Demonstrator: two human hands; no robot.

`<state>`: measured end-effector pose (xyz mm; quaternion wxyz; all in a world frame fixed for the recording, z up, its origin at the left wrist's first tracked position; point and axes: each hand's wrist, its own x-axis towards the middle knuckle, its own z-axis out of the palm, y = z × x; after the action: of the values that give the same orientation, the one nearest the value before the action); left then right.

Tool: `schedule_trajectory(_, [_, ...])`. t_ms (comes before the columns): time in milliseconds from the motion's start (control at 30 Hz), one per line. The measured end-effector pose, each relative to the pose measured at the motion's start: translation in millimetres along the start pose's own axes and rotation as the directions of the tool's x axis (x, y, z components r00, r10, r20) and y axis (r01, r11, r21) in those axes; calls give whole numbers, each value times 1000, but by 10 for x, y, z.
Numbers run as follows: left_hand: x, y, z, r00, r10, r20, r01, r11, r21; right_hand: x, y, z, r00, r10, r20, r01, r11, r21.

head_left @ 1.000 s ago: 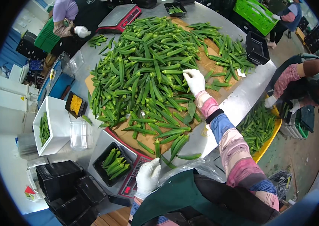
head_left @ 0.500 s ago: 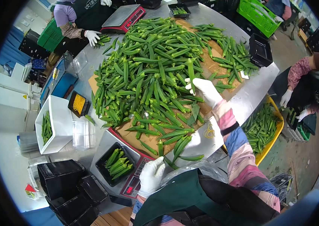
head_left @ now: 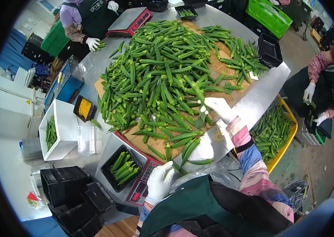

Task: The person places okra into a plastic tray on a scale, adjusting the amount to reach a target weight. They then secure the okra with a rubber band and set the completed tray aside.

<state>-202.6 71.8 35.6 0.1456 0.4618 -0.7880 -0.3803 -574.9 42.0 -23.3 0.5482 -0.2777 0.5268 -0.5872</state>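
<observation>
My right hand [head_left: 216, 107], in a white glove, pinches a single okra pod [head_left: 198, 93] over the front right of a large okra heap [head_left: 155, 75]. Motion blurs that pod a little. Close to my body, my gloved left hand [head_left: 160, 181] is closed, and an upright okra pod [head_left: 168, 152] rises from its fingertips. Left of this hand stands a red-edged scale [head_left: 139, 193] with a lit display. On the scale is a black tray [head_left: 107, 173] holding several okra pods [head_left: 125, 169].
Stacked black trays [head_left: 62, 185] stand at the lower left. Near them are a white bin [head_left: 62, 136] and a small tray of yellow rubber bands [head_left: 84, 108]. A yellow crate of okra [head_left: 283, 150] sits right of the table. Co-workers' gloved hands [head_left: 93, 44] work at the far left and right.
My right hand has moved toward me with its okra pod, which now tilts. My left hand stays nearly in place. The co-worker at right has shifted their hands.
</observation>
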Motion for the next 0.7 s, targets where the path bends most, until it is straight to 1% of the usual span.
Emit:
schedule_trajectory(33, [-10, 9, -3, 1000, -3, -6, 3, 1000, -4, 39, 70, -60, 999, 38, -27, -42, 983, -178])
schedule_trajectory(67, [-22, 17, -9, 1000, -12, 4, 12, 1000, 4, 83, 144, -106, 996, 70, -60, -87, 933, -350])
schedule_trajectory(100, [-37, 24, -15, 1000, -21, 14, 21, 1000, 11, 116, 176, -100, 994, 71, -84, -97, 930, -356])
schedule_trajectory(133, [-43, 26, -15, 999, -32, 23, 31, 999, 18, 161, 205, -101, 998, -9, -64, -17, 919, -395])
schedule_trajectory(200, [-33, 21, -16, 1000, 8, 16, -8, 1000, 7, 289, 210, -32, 987, -163, -10, 140, 876, -461])
schedule_trajectory(233, [-26, 18, -22, 1000, 28, 12, -28, 1000, 3, 379, 141, -8, 982, -186, -29, 143, 836, -530])
schedule_trajectory(267, [-23, 24, -30, 1000, 13, 10, -13, 1000, -4, 469, 91, 47, 972, -224, -74, 166, 871, -463])
schedule_trajectory(333, [-10, 44, -48, 1000, -13, 6, 14, 1000, -16, 762, 100, 38, 950, -278, -140, 183, 864, -469])
schedule_trajectory(367, [-2, 34, -53, 1000, -23, 9, 23, 1000, -5, 923, 113, 50, 923, -343, -174, 236, 862, -448])
schedule_trajectory(433, [1, 1, -61, 999, -45, 14, 45, 999, 16, 1175, 46, 82, 894, -388, -223, 245, 841, -482])
schedule_trajectory(500, [19, -31, -59, 998, -55, 8, 55, 998, -4, 1446, -8, 123, 867, -420, -268, 238, 822, -518])
schedule_trajectory(600, [48, -81, -66, 999, -50, -5, 50, 999, 1, 1738, -31, 252, 825, -484, -292, 274, 793, -544])
schedule_trajectory(667, [75, -51, -89, 997, -73, -5, 73, 997, 0, 1865, -44, 375, 851, -447, -274, 233, 791, -565])
schedule_trajectory(700, [90, -54, -96, 997, -79, -6, 79, 997, 1, 1916, -39, 451, 845, -473, -252, 253, 766, -591])
